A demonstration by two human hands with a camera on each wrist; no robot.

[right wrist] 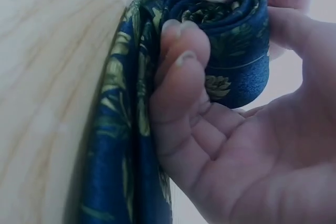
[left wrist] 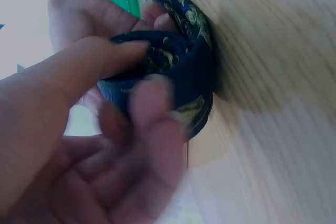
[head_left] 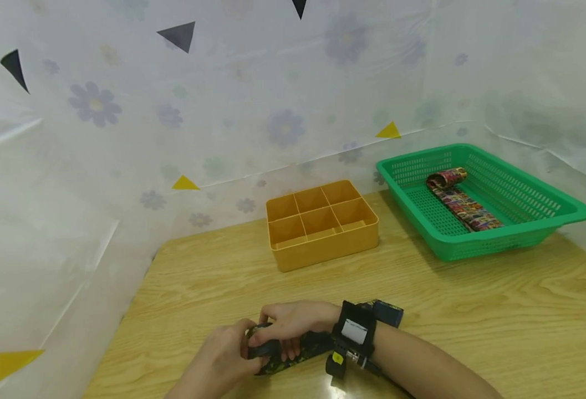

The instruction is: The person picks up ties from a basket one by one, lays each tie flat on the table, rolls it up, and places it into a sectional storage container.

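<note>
At the table's (head_left: 472,299) 6 o'clock edge, the left hand (head_left: 223,354) and right hand (head_left: 293,324) both curl around the rolled end of a blue tie (head_left: 293,354), with an orange tray (head_left: 322,224) at 12 o'clock and a green basket (head_left: 547,208) at 2 o'clock holding another tie (head_left: 459,202).

Tabletop (head_left: 472,310): light wood-grain laminate, glossy, with a soft light glare at the near edge. Backdrop: translucent white sheeting (head_left: 253,94) printed with pale blue-grey flowers, hung as walls on three sides, creased and folded. Small yellow (head_left: 185,183) and black triangles (head_left: 178,35) fixed across the sheeting. Lighting: even, diffuse.
</note>
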